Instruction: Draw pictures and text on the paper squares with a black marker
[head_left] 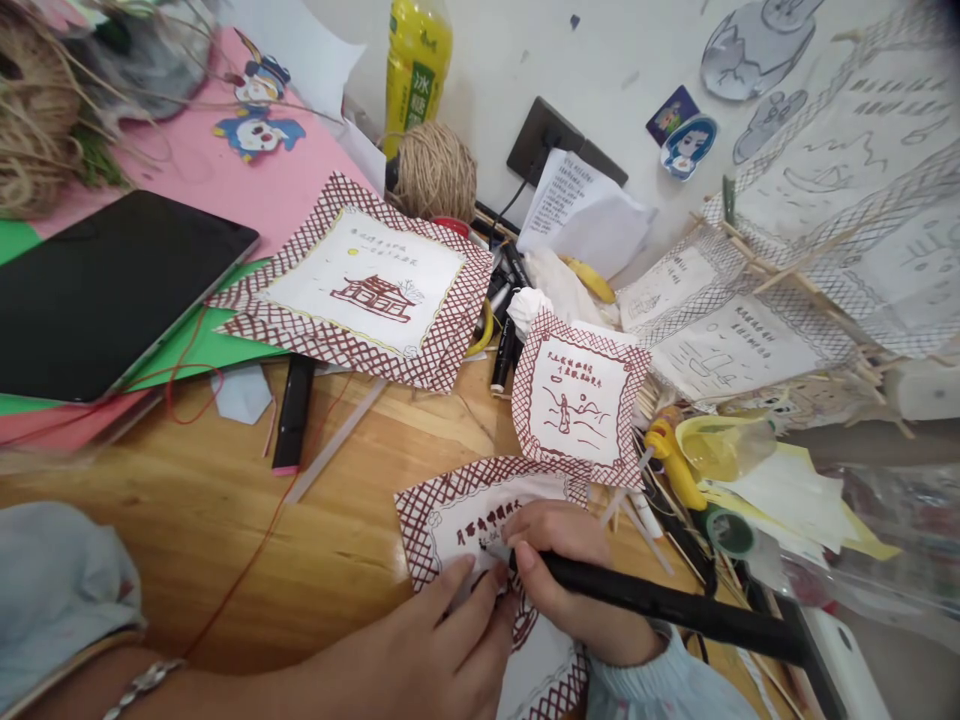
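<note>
My right hand (566, 560) is closed round a long black marker pen (660, 595), its tip on a sheet of paper (420, 530) with a dark red lattice border. Handwritten characters and part of a red drawing show on that sheet. Bent but spread, the fingers of my left hand (450, 640) press on the paper beside the pen tip and cover part of the drawing. Just beyond lie a smaller lattice-bordered sheet (581, 400) with a figure drawn on it and a larger one (367, 285) with a red building.
A black tablet (120, 290) lies at left on coloured paper, near a thick marker (292, 415). Behind stand a twine ball (435, 170) and a yellow drink bottle (416, 70). At right are a paper lantern (750, 320), a yellow glue gun (675, 465) and thin sticks.
</note>
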